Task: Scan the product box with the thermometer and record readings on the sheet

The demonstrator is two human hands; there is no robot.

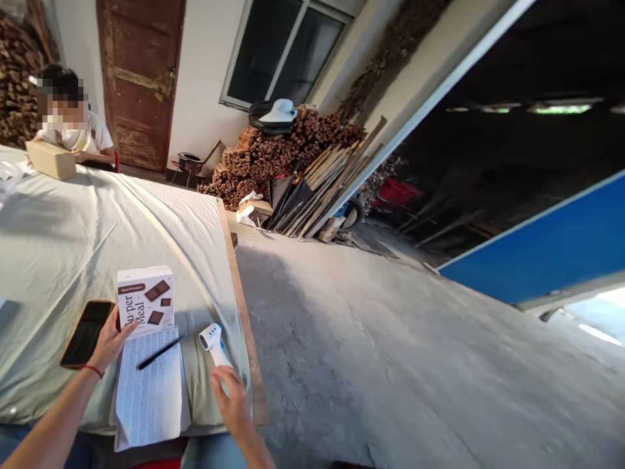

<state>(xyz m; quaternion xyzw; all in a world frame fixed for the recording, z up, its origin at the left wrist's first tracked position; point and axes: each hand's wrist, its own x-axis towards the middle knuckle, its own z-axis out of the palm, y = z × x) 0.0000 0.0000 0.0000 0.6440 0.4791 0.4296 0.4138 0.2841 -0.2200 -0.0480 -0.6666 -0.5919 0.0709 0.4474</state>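
Holding Left, Touching Right

Taking the papers [149,400] as clock centre, see a cardboard box [58,163] far off at eleven o'clock, near a person [100,140]. Find a phone [90,332] flat at ten, perhaps set aside. Note the left hand [108,345] clamped on the white box [155,303] at twelve, thumb across its front, probably steadying it upright. Spot a pen [161,352] across the papers, likely handy for writing. Look towards two for a thermometer [211,335], handle nearest the right hand [232,397] at three, fingers curled against its end; cannot tell whether gripping.
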